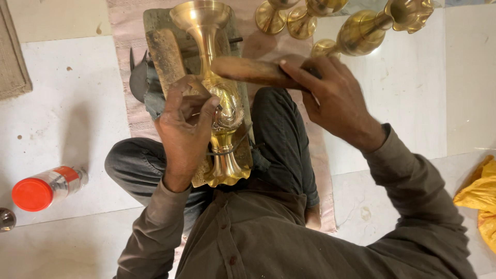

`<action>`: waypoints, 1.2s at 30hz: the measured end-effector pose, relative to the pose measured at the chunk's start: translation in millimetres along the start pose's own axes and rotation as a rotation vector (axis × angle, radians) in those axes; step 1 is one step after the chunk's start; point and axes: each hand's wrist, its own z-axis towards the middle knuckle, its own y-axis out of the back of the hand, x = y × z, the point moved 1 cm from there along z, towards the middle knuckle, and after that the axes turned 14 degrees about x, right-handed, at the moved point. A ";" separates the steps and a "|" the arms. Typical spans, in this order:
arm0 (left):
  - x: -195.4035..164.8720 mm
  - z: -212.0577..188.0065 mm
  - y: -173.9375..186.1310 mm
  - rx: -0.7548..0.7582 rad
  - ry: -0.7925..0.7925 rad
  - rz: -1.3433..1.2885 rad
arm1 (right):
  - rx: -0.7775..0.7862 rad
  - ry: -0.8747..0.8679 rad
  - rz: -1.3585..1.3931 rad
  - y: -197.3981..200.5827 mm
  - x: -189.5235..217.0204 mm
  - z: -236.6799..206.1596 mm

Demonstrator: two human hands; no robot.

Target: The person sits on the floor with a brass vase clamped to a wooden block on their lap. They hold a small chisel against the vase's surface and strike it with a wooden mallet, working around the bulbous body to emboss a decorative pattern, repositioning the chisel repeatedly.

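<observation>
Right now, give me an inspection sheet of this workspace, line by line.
Surface: pale tiled floor with a pinkish mat.
Job's things: brass lamp stand lying on a wooden block; wooden mallet.
Clutter: red-capped bottle, yellow bag, more brass stands.
Grippers: left hand pinches a small tool against the brass; right hand grips the mallet.
Cables: nothing seen.
Surroundings: person's crossed legs.

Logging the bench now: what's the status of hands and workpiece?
Left hand pinching a small tool on the brass vase. Right hand gripping the wooden mallet. Vase lying on wooden block. Nothing between.
</observation>
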 end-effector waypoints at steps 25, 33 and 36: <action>-9.8 -20.6 -24.7 -0.184 -0.022 0.235 | -0.085 0.193 -0.506 54.8 21.7 17.9; -9.4 -17.7 -23.2 -0.151 -0.056 0.287 | -0.070 0.129 -0.132 78.9 14.7 26.6; -9.9 -17.3 -22.8 -0.152 -0.032 0.283 | -0.076 0.257 0.111 85.1 15.7 29.0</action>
